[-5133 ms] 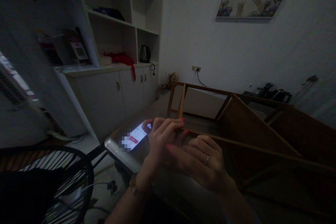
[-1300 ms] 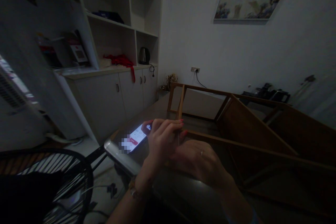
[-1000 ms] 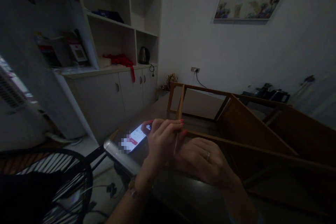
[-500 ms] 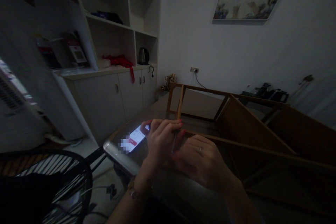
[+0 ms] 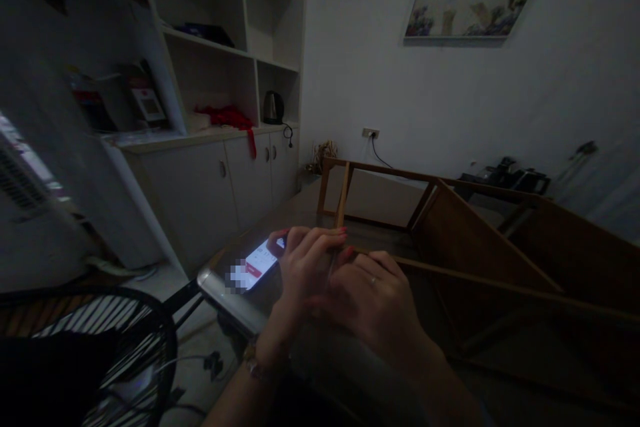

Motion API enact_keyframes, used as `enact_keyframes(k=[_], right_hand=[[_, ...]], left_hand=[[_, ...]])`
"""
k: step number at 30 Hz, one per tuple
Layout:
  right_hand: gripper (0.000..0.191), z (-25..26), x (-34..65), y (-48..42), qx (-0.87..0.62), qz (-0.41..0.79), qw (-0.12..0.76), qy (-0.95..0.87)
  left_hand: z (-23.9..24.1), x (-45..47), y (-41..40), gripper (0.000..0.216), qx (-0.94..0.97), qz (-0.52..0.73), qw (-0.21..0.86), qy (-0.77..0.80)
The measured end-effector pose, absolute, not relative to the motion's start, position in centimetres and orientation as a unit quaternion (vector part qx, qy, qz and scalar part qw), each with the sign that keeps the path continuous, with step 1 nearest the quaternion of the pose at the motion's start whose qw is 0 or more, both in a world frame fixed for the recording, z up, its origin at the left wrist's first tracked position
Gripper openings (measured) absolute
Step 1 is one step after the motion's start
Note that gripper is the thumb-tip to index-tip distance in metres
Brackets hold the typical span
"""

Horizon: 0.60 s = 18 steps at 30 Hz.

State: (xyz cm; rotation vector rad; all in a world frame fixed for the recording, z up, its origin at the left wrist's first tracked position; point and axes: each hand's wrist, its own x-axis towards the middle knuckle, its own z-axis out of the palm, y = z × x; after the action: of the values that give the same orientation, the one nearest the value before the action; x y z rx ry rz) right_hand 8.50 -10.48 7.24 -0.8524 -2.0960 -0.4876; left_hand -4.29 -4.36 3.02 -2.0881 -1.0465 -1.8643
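In the dim room, my left hand, with red nails and a bracelet at the wrist, is pinched round a thin pale stick. My right hand, wearing a ring, lies over and against the left one, back upward. Its fingers curl in toward the stick, and what they grip is hidden. Both hands hover over the near end of a dark table. A lit phone lies face up just left of my left hand, near the table's rounded corner.
A wooden shelf frame lies on its side across the table beyond my hands. White cupboards and shelves with a kettle and a red cloth stand at the left. A black wire fan guard fills the lower left.
My right hand has slid a little up and left, closer over the left hand. The left hand, the stick and the phone have stayed where they were.
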Motion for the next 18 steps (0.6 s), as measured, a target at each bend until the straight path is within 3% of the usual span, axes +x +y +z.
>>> enact_keyframes(k=[7,14,18], right_hand=[[0.011,6.93,8.09,-10.73,-0.32,-0.279,0.454,-0.783],[0.022,6.69,7.84,-11.04,-0.319,-0.28,0.465,-0.777],[0.017,6.52,7.8,-10.9,-0.301,-0.257,0.473,-0.787]], left_hand=[[3.26,-4.26,-4.47,0.011,-0.7,-0.627,0.085,-0.332],[3.24,-4.23,-4.63,0.008,-0.7,-0.627,0.063,-0.335],[3.21,-4.26,-4.7,0.008,-0.701,-0.624,0.055,-0.341]])
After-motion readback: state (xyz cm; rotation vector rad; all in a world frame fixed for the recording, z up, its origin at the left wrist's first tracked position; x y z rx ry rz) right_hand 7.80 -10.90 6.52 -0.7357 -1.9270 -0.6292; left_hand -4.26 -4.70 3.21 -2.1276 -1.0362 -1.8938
